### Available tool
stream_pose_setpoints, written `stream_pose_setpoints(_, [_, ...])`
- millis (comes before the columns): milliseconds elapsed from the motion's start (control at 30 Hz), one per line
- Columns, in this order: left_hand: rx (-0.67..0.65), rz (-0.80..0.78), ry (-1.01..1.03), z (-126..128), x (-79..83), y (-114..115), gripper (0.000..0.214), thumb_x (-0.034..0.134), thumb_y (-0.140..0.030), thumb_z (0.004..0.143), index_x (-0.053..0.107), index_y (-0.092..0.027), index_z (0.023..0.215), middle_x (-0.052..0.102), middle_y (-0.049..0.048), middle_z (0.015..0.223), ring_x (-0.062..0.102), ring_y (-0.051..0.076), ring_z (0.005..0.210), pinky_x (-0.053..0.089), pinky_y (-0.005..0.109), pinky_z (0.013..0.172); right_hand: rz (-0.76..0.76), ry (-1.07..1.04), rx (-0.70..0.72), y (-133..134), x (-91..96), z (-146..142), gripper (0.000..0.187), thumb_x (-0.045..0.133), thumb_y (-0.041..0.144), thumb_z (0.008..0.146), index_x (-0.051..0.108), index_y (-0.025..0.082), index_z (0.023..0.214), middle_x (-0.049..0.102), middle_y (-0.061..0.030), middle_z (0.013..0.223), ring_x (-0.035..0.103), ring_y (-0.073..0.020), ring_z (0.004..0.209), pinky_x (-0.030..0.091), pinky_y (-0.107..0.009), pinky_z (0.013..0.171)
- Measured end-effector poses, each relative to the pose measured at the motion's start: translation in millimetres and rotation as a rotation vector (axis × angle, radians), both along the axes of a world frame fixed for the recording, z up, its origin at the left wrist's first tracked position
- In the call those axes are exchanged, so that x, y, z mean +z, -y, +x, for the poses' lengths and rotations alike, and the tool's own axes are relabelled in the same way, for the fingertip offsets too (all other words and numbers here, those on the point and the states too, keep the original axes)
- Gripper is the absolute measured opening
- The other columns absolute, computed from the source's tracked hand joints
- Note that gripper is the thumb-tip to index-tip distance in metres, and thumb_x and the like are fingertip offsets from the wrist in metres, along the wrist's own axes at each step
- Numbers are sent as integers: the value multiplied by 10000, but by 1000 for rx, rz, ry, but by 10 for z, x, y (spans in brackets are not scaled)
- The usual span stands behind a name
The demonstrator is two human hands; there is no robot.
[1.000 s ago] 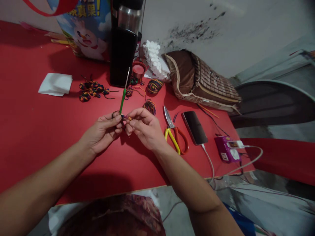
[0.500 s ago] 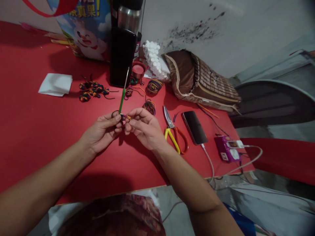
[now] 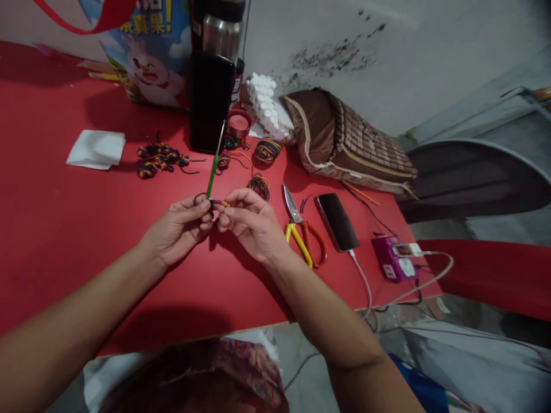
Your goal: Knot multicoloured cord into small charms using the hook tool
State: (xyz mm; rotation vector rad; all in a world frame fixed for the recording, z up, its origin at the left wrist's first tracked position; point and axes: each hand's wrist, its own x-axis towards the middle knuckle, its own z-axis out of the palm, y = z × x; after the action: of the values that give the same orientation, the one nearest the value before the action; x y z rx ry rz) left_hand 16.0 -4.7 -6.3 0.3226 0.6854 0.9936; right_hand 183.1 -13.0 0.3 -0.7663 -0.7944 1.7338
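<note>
My left hand (image 3: 178, 229) is closed in a pinch on a green-handled crochet hook (image 3: 212, 172) whose metal tip points up and away over the red table (image 3: 64, 223). My right hand (image 3: 252, 223) pinches a small multicoloured cord piece (image 3: 220, 202) between thumb and forefinger, right against the left fingertips. A dark loop of cord shows just above my left thumb. Both hands hover a little above the table's middle.
Yellow-and-red scissors (image 3: 301, 232), a phone (image 3: 337, 221) on a cable and a purple charger box (image 3: 394, 261) lie to the right. Knotted cord pieces (image 3: 159, 158), cord coils (image 3: 267, 150), a white tissue (image 3: 97, 149), a black flask (image 3: 212, 86) and a brown cushion (image 3: 348, 140) stand behind.
The hands stay pinched together with only slight finger motion. The whole view has shifted a little as my head moved.
</note>
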Motion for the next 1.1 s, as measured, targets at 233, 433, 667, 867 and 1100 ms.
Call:
stream_pose_setpoints(233, [10,-14,3,11,45,1,125,812,-9,796,721,-74,741,719,64,735,599,67,565,548,151,567,-6,-25,16,0,7,0,233,841,173,752,697,185,934,681,42,744,654,-84,644,599,-224,653])
stream_pose_setpoints(433, [7,-15,1,-3,14,3,134,850,-34,778,722,-71,764,707,54,728,596,63,559,552,148,577,-10,-23,22,-8,15,-2,238,847,185,757,700,191,944,700,38,779,661,-78,656,597,-213,653])
stream_pose_setpoints(667, [-8,-6,12,-17,-7,7,156,880,-68,762,724,-75,775,694,45,714,597,62,564,554,138,575,-2,1,3,-9,3,-16,203,837,175,757,706,197,910,702,45,759,649,-76,627,576,-217,632])
stream_pose_setpoints(867, [-4,-13,1,-15,-1,9,153,868,-49,766,718,-79,769,675,37,695,594,64,563,562,141,582,29,54,1,-3,0,-7,189,835,198,761,700,196,893,706,36,768,647,-84,630,563,-234,635])
stream_pose_setpoints(1100, [5,-28,-8,-12,6,13,170,883,-55,748,716,-82,768,674,35,693,597,64,563,559,139,578,104,161,-20,13,-35,1,194,833,244,795,699,211,931,698,44,724,642,-92,626,536,-238,642])
